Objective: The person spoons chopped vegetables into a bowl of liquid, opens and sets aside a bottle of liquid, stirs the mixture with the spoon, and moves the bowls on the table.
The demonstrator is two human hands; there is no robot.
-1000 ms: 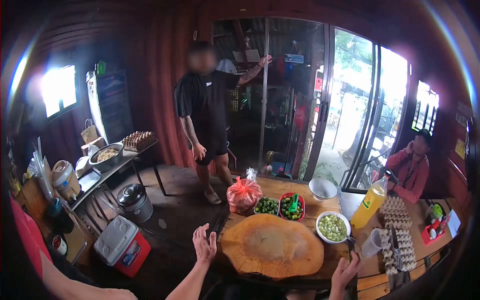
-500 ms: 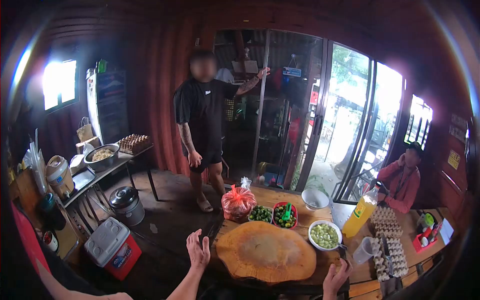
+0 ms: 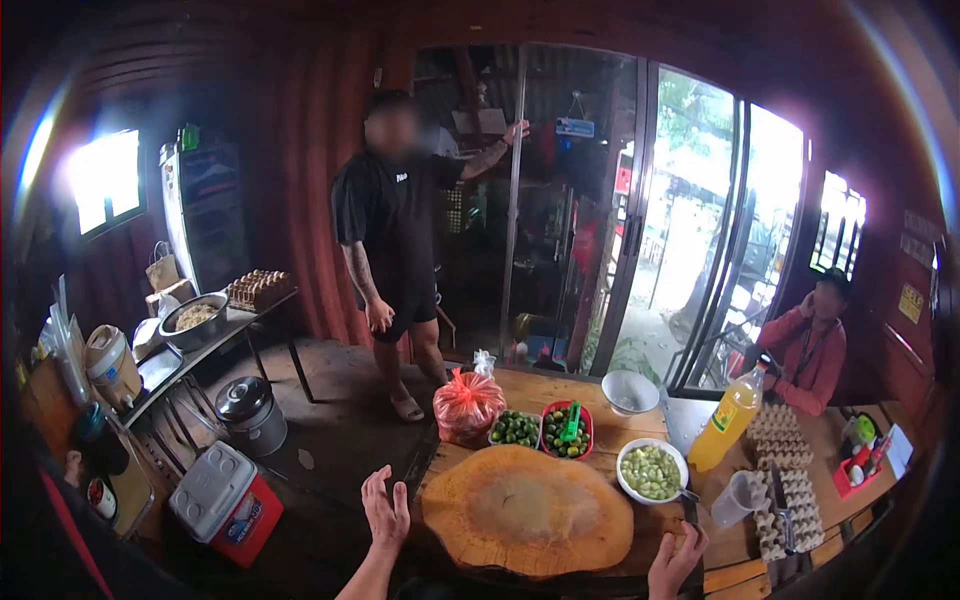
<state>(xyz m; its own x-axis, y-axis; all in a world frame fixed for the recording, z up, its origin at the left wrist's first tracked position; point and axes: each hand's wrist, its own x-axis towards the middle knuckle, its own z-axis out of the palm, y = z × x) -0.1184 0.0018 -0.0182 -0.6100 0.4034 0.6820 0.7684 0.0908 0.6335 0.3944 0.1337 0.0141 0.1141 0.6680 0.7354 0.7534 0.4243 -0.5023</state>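
Note:
My left hand (image 3: 385, 510) is raised just off the left edge of a thick round wooden chopping board (image 3: 450, 505), fingers apart and holding nothing. Past the board's right edge is my right hand (image 3: 678, 558), fingers loosely bent and apart, with nothing visible in it. Nearest to that hand stands a white bowl (image 3: 628, 488) of cut green fruit in liquid, a spoon handle over its rim. Behind the board sit a basket of small green citrus (image 3: 515, 428), a red basket (image 3: 590, 440) of more citrus with a green-handled tool on top, and a tied red plastic bag (image 3: 468, 405).
An orange drink bottle (image 3: 728, 415), a clear plastic cup (image 3: 735, 498) and egg trays (image 3: 790, 510) are on the right. A person in black (image 3: 390, 220) stands by the glass door; another in a pink top (image 3: 808, 355) sits right. A cooler (image 3: 225, 500) stands on the floor left.
The view has shifted slightly. My hands stay on either side of the board, both still empty. The forearm that crossed the lower left corner is gone from there.

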